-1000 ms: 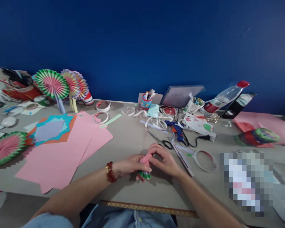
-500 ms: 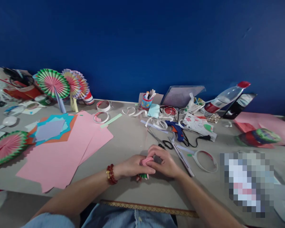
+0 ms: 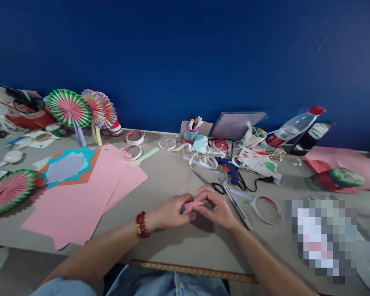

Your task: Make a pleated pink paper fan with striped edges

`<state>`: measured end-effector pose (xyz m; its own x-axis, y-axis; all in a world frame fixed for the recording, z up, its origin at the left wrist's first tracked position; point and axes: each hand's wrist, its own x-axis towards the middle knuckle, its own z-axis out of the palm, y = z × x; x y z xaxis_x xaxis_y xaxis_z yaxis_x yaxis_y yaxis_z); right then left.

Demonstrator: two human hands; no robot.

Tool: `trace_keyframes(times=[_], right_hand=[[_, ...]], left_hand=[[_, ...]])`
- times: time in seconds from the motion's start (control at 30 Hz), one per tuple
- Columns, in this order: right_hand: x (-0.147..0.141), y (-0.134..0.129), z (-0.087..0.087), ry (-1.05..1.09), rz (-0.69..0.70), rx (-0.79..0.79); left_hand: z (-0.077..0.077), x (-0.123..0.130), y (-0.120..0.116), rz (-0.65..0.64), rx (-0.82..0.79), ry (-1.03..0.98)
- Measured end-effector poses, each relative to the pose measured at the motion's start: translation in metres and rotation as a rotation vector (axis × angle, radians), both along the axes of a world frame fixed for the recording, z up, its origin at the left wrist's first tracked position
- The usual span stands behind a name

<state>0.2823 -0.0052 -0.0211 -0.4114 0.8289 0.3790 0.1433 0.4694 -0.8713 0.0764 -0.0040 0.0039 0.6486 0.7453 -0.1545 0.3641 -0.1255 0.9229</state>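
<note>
Between my hands, above the grey table [image 3: 160, 250], is a small folded pink paper piece [image 3: 191, 206]. My left hand [image 3: 172, 211], with a red bead bracelet [image 3: 142, 225] at its wrist, is closed around the piece's left end. The thumb and fingers of my right hand [image 3: 217, 208] pinch its right end. A greyish part shows by my left fingers; the rest of the piece is hidden in that hand. Scissors [image 3: 217, 187] lie just beyond my right hand.
Pink sheets [image 3: 77, 209] with cut paper stars lie left, pleated fans [image 3: 69, 107] behind them. Tape rolls [image 3: 132, 152], a pen cup [image 3: 191, 132], a blue glue gun [image 3: 231, 169] and a tilted bottle [image 3: 291, 129] stand or lie farther back. A large tape ring [image 3: 267, 209] is right.
The pink piece has turned and now lies more level between my hands. Its green pleated edge no longer shows. My left hand has rolled over slightly and moved left.
</note>
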Motion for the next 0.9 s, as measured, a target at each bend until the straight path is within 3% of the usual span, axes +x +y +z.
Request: trace_keyframes(times=[0.2,0.4,0.67,0.9], right_hand=[[0.005,0.0,0.0,0.152,-0.066,-0.034],[0.007,-0.002,0.002,0.163,-0.065,0.015],[0.003,-0.01,0.003,-0.235,-0.041,0.044],[0.008,-0.006,0.0,-0.373,-0.093,0.231]], left_hand=[[0.004,-0.004,-0.001,0.117,0.121,-0.107],[0.0,-0.005,-0.002,0.192,0.208,-0.116],[-0.02,-0.008,0.0,0.111,0.423,0.037],[-0.017,-0.009,0.002,0.05,0.415,0.007]])
